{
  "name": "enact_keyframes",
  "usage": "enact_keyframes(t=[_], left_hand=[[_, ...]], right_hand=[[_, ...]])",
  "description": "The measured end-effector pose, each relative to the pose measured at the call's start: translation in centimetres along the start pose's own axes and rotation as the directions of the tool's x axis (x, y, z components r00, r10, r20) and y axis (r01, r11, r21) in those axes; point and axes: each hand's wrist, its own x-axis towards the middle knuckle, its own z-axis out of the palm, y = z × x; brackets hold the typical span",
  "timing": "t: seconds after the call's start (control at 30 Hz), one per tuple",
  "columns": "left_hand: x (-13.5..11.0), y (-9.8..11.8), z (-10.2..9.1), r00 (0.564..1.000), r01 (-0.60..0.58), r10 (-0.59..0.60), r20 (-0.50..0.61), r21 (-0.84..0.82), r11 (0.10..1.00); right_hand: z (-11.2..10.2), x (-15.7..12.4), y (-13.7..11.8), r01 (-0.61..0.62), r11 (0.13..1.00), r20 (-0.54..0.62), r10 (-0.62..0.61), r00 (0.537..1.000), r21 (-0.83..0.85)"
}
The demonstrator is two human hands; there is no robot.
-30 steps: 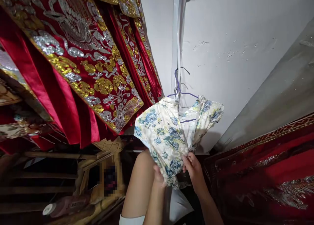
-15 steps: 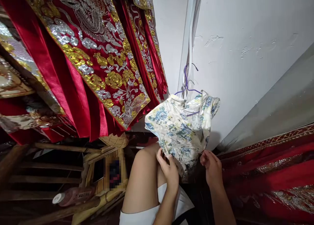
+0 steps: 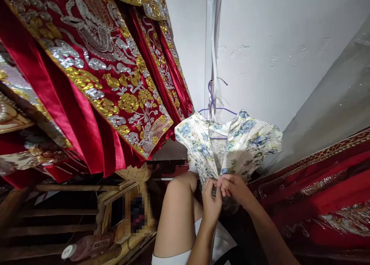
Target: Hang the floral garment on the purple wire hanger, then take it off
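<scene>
A white short-sleeved floral shirt (image 3: 248, 141) with blue and yellow flowers hangs on a purple hanger (image 3: 222, 109) against the wall. Its front gapes at the neck, and the two front edges come together lower down. There my left hand (image 3: 212, 201) pinches the left edge with closed fingers. My right hand (image 3: 236, 188) meets it, fingers pinched on the right front edge of the shirt. The exact bit of cloth between the fingertips is hidden. Below my hands the shirt's hem drops into shadow.
Red garments with gold and silver embroidery (image 3: 127, 99) hang at the left. More red embroidered cloth (image 3: 332, 195) lies along the right. A bamboo chair (image 3: 127, 244) stands lower left, with a pinkish bottle (image 3: 89, 247) on it. A white strap (image 3: 213, 37) runs down the wall.
My right hand has moved left to meet my left hand, bringing the shirt's front edges together. The shirt has turned to face me, its right sleeve now spread out.
</scene>
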Motion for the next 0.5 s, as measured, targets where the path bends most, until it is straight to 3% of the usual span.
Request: enact_keyframes(t=[0.13, 0.3, 0.4, 0.47, 0.5], left_hand=[[0.2, -0.5, 0.5, 0.997, -0.070, 0.065, 0.052, 0.097, 0.993], [0.3, -1.9, 0.9, 0.987, -0.124, 0.099, 0.128, 0.198, 0.972], [1.7, -0.7, -0.9, 0.976, -0.109, 0.073, 0.205, 0.173, 0.979], [3.9, 1.9, -3.0, 0.970, -0.118, 0.101, 0.222, 0.067, 0.991], [5.4, 3.7, -4.2, 0.973, -0.153, 0.151, 0.176, -0.002, 0.988]], right_hand=[[-1.0, 2.9, -6.3, 0.163, 0.985, -0.183, -0.172, 0.968, -0.064], [-1.2, 6.8, -13.6, 0.310, 0.950, -0.226, -0.292, 0.929, 0.047], [-0.6, 7.0, -14.3, 0.351, 0.930, -0.206, -0.324, 0.924, 0.112], [-0.2, 6.5, -13.5, 0.361, 0.926, -0.177, -0.339, 0.924, 0.114], [0.0, 6.2, -13.1, 0.370, 0.922, -0.171, -0.349, 0.921, 0.111]])
